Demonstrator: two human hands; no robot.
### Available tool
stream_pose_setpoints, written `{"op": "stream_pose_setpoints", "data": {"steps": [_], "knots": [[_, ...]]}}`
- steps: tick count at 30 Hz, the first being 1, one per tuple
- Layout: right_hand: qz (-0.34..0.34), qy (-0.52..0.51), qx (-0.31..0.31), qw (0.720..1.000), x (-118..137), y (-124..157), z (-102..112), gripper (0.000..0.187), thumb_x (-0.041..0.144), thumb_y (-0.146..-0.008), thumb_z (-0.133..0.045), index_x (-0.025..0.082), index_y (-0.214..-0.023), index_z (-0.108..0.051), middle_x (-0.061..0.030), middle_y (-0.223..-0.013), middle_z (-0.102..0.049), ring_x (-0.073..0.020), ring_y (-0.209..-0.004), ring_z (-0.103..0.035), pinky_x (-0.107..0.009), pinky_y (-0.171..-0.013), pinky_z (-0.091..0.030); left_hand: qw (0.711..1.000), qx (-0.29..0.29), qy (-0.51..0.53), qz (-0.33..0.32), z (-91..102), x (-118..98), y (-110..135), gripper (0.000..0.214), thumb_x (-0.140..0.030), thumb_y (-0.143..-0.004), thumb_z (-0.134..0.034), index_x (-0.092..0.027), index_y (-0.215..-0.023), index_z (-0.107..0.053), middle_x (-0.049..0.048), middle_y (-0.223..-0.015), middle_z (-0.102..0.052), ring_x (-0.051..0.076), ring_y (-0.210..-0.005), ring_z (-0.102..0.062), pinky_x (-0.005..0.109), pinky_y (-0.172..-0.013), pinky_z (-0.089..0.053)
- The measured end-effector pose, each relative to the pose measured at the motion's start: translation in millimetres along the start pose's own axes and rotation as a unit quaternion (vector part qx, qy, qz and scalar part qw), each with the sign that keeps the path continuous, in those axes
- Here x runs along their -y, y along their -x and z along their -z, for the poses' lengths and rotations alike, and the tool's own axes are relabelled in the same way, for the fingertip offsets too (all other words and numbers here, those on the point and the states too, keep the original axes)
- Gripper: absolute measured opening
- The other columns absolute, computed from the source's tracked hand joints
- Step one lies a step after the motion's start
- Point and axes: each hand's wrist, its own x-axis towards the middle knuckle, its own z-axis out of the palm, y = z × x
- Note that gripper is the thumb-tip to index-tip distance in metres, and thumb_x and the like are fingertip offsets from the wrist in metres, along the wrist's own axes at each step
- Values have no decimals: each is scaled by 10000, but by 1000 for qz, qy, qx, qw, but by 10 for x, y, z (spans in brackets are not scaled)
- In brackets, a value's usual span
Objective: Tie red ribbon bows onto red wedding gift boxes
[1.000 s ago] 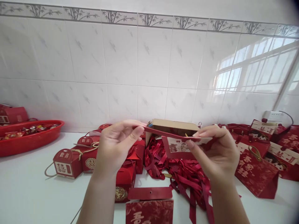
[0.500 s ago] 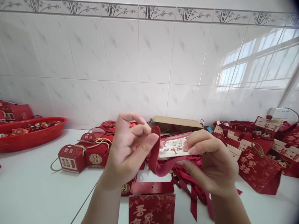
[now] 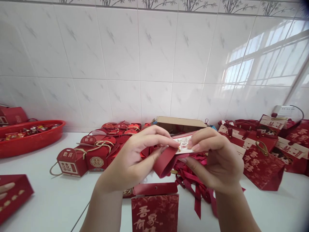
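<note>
My left hand (image 3: 140,154) pinches one end of a broad red strap (image 3: 164,162), folding it over toward the edge of a white printed card (image 3: 184,145). My right hand (image 3: 214,158) grips that card and the strap's other part between thumb and fingers. A small gold-coloured piece shows at the card's edge, beside my left fingertips. Below my hands stands a red paper gift box (image 3: 154,212) with gold lettering and its top flap raised. A pile of red ribbons (image 3: 193,183) lies behind it, partly covered by my right hand.
On the left are small red boxes with cord handles (image 3: 73,162) and a red basin (image 3: 31,141) of sweets. Finished-looking red bags (image 3: 263,167) stand at right. A cardboard box (image 3: 180,121) is at the back. Another person's hand (image 3: 6,190) touches a red box (image 3: 16,199) at left.
My left hand has brought the strap's raised end down and right, onto the card's edge. A red box with another person's fingers has come into view at lower left. The view has shifted slightly.
</note>
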Motion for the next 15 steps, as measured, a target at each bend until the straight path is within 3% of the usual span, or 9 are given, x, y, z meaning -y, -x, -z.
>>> {"op": "stream_pose_setpoints", "data": {"steps": [8, 15], "knots": [[-2, 12, -10, 1000, 12, -2, 2, 321, -1, -681, -703, 185, -889, -545, -30, -825, -571, -175, -764, -566, -345, -604, -484, 991, -133, 21, -18, -94, 56, -18, 226, -78, -775, -646, -228, -913, -746, 38, -883, -693, 153, -814, -640, 245, -713, -527], [-4, 15, -2, 1000, 36, -7, -14, 313, 33, -691, -716, 202, -891, -544, -25, -827, -577, -176, -769, -573, -340, -620, -493, 984, -116, 117, 66, -157, 33, -56, 101, -139, -735, -721, -175, -824, -751, 54, -812, -715, 146, -702, -644, 226, -601, -529]]}}
